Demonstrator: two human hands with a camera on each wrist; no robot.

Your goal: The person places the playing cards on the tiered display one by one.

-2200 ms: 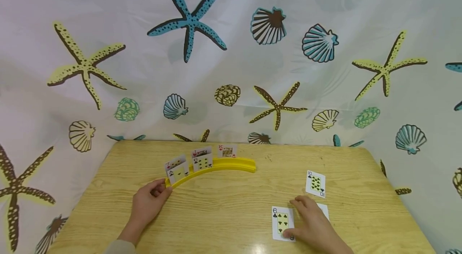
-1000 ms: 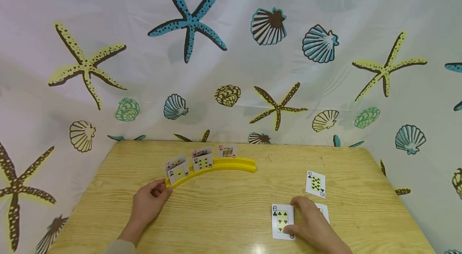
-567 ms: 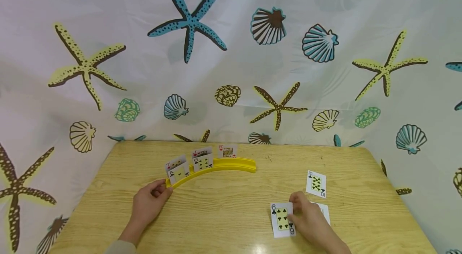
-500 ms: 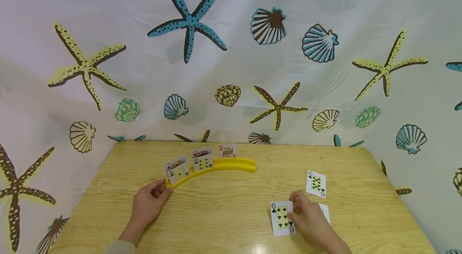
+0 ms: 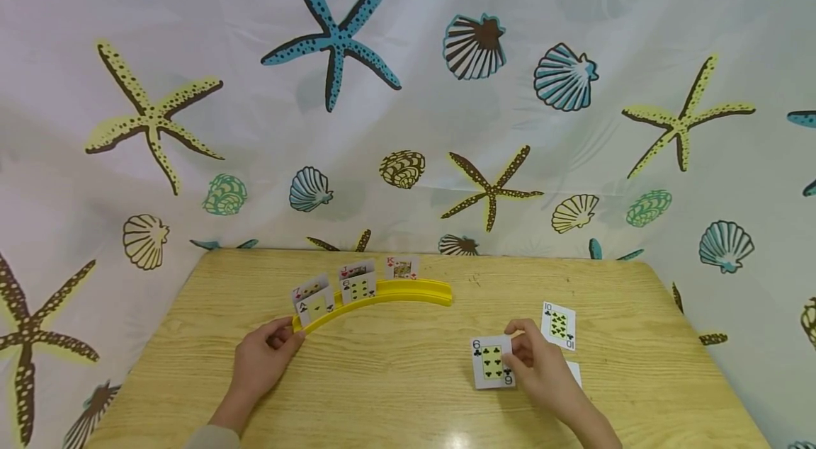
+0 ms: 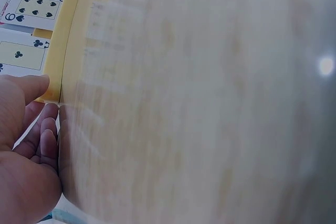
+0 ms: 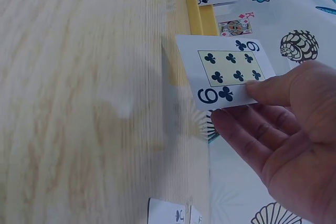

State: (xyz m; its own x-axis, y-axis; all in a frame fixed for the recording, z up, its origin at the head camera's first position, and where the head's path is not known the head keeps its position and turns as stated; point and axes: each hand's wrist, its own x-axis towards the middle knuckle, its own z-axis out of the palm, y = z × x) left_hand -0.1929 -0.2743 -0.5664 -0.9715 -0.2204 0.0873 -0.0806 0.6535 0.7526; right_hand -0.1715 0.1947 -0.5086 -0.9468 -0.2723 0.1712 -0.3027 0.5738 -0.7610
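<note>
My left hand (image 5: 263,358) grips the near left end of a curved yellow card holder (image 5: 414,289), thumb on its front side. Standing in the holder are an ace of clubs (image 6: 19,54) before a seven of diamonds (image 5: 309,287), a six of spades (image 6: 38,8) before a red jack (image 5: 357,269), and a king of diamonds (image 5: 402,267). Over the right part of the table, my right hand (image 5: 543,370) pinches a six of clubs (image 7: 228,69) by its right edge, thumb on the face. The card is raised and tilted, its face toward me.
A ten of clubs (image 5: 558,326) lies face up on the wooden table (image 5: 382,378) beyond my right hand. Another white card (image 5: 575,372) is mostly hidden behind that hand. A cloth with starfish and shells (image 5: 497,123) hangs behind the table.
My right hand has taken the six of clubs off the table and lifted it, moving slightly away from me and left. The left hand and the holder have stayed put.
</note>
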